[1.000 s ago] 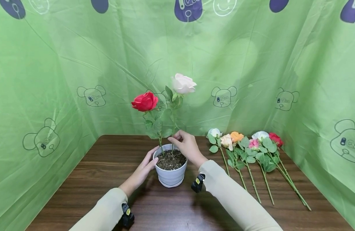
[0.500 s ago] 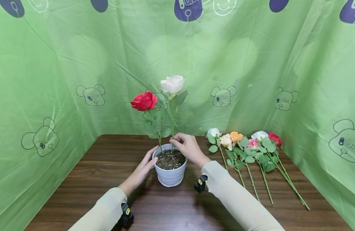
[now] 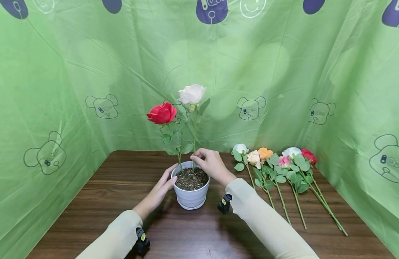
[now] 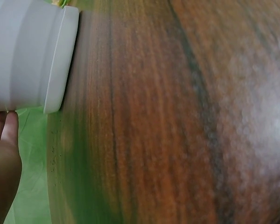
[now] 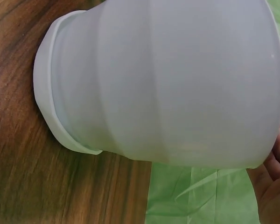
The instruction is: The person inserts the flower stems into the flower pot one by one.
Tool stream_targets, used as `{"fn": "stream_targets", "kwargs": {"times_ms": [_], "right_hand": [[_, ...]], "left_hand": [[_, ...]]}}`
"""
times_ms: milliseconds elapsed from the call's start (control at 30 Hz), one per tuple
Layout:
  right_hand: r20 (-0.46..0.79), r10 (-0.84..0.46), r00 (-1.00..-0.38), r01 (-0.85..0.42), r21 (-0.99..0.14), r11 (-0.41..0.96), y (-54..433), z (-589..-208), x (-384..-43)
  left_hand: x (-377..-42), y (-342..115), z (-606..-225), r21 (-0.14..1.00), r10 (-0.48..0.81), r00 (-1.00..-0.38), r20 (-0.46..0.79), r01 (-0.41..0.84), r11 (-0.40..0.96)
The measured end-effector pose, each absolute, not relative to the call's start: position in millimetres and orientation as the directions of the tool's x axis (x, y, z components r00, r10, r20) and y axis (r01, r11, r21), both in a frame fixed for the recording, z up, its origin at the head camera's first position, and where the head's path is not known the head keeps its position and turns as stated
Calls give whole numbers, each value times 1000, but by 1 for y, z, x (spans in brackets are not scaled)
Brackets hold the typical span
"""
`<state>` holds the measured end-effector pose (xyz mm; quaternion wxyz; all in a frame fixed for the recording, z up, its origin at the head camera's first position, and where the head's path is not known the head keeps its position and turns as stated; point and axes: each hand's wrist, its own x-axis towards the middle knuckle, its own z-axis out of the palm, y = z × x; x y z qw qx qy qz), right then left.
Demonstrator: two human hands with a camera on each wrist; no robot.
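Note:
A light grey flower pot (image 3: 191,198) filled with dark soil (image 3: 190,180) stands on a matching saucer. Upright in the soil at the left is a red rose (image 3: 162,113) on a leafy stem. To its right, a pale pinkish-white rose (image 3: 192,94) also stands with its stem end in the soil. My right hand (image 3: 210,164) pinches that stem low, just above the pot's rim. Against the pot's left side rests my left hand (image 3: 162,184), thumb and fingers spread along the rim. In the left wrist view, straight fingertips touch the pot wall (image 4: 18,56).
Several loose roses lie on the wooden table (image 3: 115,201) at the right, among them a white rose (image 3: 241,148), an orange rose (image 3: 265,153) and a red rose (image 3: 309,156). Their stems point towards the front. A green curtain (image 3: 138,72) surrounds the table.
The pale rose's head has swung left and turned, its leaf now showing on the right. My right hand has shifted slightly while pinching the stem. The left hand and pot stay put.

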<state>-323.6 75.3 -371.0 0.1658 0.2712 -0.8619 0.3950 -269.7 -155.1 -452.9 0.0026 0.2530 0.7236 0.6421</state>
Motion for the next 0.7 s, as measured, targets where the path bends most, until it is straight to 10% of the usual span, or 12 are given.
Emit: {"fn": "stream_targets", "kwargs": {"times_ms": [700], "right_hand": [[429,-319,-845,-529,-581,619,69,-366,-332]], "left_hand": [[-270,-155,-453,928,374,-868,327,370,47]]}}
